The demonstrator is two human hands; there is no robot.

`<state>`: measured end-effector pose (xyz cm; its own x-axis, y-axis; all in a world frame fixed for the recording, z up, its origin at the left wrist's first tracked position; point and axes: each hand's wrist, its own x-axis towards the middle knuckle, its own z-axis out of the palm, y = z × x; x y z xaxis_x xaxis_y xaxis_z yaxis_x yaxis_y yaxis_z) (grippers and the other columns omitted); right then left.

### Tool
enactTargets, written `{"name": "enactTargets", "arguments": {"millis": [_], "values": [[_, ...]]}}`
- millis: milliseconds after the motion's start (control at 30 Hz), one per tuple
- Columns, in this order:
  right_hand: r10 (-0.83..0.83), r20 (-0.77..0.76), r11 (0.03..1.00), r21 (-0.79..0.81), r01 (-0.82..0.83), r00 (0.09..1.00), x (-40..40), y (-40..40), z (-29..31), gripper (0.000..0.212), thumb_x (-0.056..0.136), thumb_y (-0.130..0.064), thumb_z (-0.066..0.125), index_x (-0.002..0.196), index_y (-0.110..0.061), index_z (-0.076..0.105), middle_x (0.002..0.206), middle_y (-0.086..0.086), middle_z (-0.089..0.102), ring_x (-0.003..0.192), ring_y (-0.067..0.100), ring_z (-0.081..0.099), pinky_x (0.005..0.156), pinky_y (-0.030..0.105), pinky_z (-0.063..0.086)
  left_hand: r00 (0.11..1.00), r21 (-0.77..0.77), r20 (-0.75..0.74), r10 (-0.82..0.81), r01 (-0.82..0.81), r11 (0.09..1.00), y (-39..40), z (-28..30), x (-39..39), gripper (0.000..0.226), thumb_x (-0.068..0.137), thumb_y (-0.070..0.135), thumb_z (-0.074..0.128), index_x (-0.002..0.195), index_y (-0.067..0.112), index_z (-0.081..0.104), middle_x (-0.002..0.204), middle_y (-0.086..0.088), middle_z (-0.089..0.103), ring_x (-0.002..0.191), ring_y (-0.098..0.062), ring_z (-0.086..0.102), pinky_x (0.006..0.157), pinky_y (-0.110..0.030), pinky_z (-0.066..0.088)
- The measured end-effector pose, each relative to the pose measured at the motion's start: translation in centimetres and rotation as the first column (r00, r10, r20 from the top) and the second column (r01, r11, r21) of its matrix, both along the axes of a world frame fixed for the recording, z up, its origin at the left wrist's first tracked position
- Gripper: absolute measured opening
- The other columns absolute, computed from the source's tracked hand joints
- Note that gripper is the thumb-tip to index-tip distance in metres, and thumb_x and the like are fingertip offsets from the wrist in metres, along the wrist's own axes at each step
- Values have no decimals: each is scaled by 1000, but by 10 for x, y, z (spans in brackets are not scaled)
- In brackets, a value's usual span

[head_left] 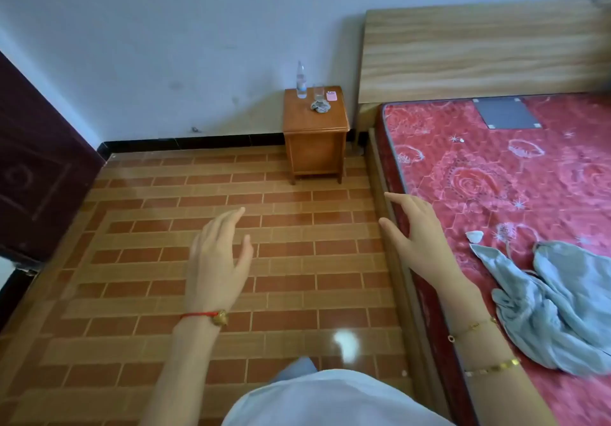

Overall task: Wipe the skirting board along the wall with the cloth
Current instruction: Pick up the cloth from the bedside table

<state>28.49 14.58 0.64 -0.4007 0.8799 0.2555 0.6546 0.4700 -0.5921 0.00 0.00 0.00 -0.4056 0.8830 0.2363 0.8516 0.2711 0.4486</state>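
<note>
A black skirting board [195,142] runs along the foot of the white wall, from the dark door to the nightstand. A small crumpled grey cloth [320,106] lies on top of the wooden nightstand [314,147]. My left hand [216,260] hovers over the tiled floor, fingers straight and spread, holding nothing. My right hand [418,237] is stretched forward above the edge of the bed, fingers relaxed and empty. Both hands are well short of the cloth and the skirting board.
A plastic bottle [301,81], a glass [318,92] and a pink card [331,96] share the nightstand top. A bed with a red mattress [496,174] and wooden headboard fills the right; a pale blue garment [555,306] lies on it. A dark door [36,167] stands left.
</note>
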Motion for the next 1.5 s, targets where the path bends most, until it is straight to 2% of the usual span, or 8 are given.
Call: {"name": "enactTargets", "arguments": {"millis": [200,333,800,1067,1267,1500], "values": [[-14,25,999,-39,15,1000,-11,28,-8,43,92,-24,60,133,-17,49,129,-2,54,126,16,41,103,24,27,1000,-8,30,8,-8,1000,30,-4,-13,45,100,25,50,144,20,46,144,-1,52,136,-18,45,114,-35,27],[-25,38,998,-55,27,999,-27,64,-17,42,93,-26,59,133,-18,49,129,-2,54,126,15,42,103,24,28,999,-10,49,8,-8,1000,67,-7,-34,45,99,25,51,144,20,46,143,-2,52,135,-20,45,114,-41,33],[-45,19,996,-74,47,999,-174,271,-12,42,93,-31,56,133,-22,48,130,-8,52,129,12,40,105,26,30,997,3,58,-46,46,999,279,0,-183,43,98,21,53,141,18,50,140,-3,54,132,-21,48,111,-48,41],[-113,18,989,-94,114,993,-224,353,-13,41,92,-30,57,132,-22,48,128,-5,53,126,16,42,105,34,36,993,-28,60,-104,106,994,379,3,-242,43,99,23,53,141,17,50,140,-5,55,132,-22,49,109,-45,43],[-131,60,983,-124,138,990,-246,415,-33,40,91,-29,58,130,-21,50,127,-4,54,125,17,43,102,26,31,992,-14,41,-118,118,993,443,-16,-270,41,98,20,54,138,13,54,137,-6,58,130,-23,51,107,-35,37],[-103,70,983,-145,113,992,-273,515,-50,38,91,-25,60,128,-20,52,125,-3,55,124,18,44,100,24,29,995,-15,34,-95,95,995,538,-29,-292,40,97,17,56,137,12,55,136,-7,59,128,-23,54,106,-32,35]]}}
